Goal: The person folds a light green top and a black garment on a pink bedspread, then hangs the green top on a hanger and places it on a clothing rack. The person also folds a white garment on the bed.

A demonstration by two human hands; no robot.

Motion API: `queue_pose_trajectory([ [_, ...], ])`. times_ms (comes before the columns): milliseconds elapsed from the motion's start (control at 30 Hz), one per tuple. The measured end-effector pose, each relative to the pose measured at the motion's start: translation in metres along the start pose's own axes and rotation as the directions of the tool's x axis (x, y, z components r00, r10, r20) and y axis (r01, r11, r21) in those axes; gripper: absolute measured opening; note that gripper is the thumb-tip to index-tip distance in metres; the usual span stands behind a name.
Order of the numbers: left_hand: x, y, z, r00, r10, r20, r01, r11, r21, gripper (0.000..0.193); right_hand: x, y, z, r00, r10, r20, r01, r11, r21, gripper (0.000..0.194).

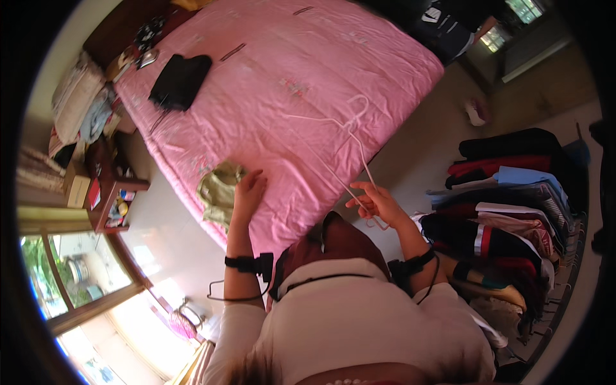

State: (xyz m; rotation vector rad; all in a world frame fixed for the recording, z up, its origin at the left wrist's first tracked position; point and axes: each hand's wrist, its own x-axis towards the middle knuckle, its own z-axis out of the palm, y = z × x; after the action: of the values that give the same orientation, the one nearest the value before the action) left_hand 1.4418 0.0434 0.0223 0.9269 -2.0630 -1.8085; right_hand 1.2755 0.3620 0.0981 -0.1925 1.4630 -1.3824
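My right hand grips a pale wire clothes hanger near one lower corner. Its hook points away from me, and the frame extends over the pink bed cover. Over the near left part of the bed is my left hand, its fingers loosely bent. Right beside it lies a crumpled olive-green garment, partly hidden by that hand. Whether the left fingers touch the cloth cannot be told. A folded black cloth item rests farther back on the bed.
To my right, many clothes hang on a rack. A wooden shelf unit with small items stands left of the bed, below piled bedding. A person in dark clothing is beyond the bed; a shoe lies on the floor.
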Motion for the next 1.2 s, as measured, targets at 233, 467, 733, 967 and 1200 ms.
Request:
queue_pose_trajectory([
  [233, -0.071, 0.051, -0.025, 0.691, 0.699, -0.184, -0.436, 0.606, 0.666, 0.053, -0.017, 0.000, 0.066, 0.893, 0.107, 0.438, 0.087, 0.912, -0.402, 0.044],
  [467, -0.154, 0.053, -0.022, 0.873, 0.362, -0.328, -0.273, 0.918, 0.286, 0.014, 0.017, 0.054, 0.112, 0.744, 0.161, 0.649, 0.330, 0.756, -0.565, 0.047],
  [733, -0.186, 0.076, -0.038, 0.889, 0.402, -0.220, -0.276, 0.853, 0.443, 0.015, 0.023, 0.096, 0.143, 0.692, 0.125, 0.711, 0.176, 0.926, -0.335, 0.063],
  [967, -0.173, 0.067, -0.067, 0.919, 0.300, -0.257, -0.189, 0.905, 0.381, 0.016, 0.046, 0.094, 0.162, 0.674, 0.157, 0.721, 0.057, 0.963, -0.264, 0.073],
  [1200, -0.148, 0.021, -0.119, 0.864, 0.346, -0.365, -0.101, 0.830, 0.548, 0.029, 0.098, 0.119, 0.187, 0.860, 0.002, 0.510, 0.081, 0.987, -0.141, 0.042],
])
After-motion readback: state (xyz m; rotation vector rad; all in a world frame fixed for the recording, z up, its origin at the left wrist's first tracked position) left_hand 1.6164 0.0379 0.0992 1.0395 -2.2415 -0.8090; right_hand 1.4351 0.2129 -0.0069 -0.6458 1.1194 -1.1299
